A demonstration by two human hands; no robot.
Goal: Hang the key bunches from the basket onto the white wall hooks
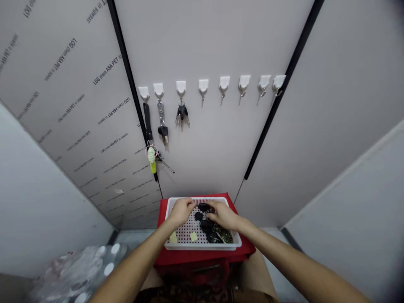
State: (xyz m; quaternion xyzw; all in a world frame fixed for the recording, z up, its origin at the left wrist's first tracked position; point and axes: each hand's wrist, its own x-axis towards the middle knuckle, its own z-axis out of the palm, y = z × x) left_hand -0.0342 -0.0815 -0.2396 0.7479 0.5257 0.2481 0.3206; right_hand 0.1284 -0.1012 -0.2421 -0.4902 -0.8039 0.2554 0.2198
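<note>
A white perforated plastic basket (202,247) holds a heap of black keys and key fobs (208,227), with some metal rings among them. Over its back left part is my left hand (183,211), fingertips drawn together beside a black key bunch (204,207); anything between them is too small to make out. From the right, my right hand (223,215) curls its thumb and fingers round the other side of that bunch. A smaller black piece (198,216) lies between the hands. Two pale yellow paper notes (193,236) are in the basket's front left.
The basket stands on a red box (205,256) between my legs. White hooks (203,85) line the wall ahead; the three leftmost carry keys (182,112), one with a green charm (151,155). Wrapped bottles (109,268) stand at lower left. Panels rise on both sides.
</note>
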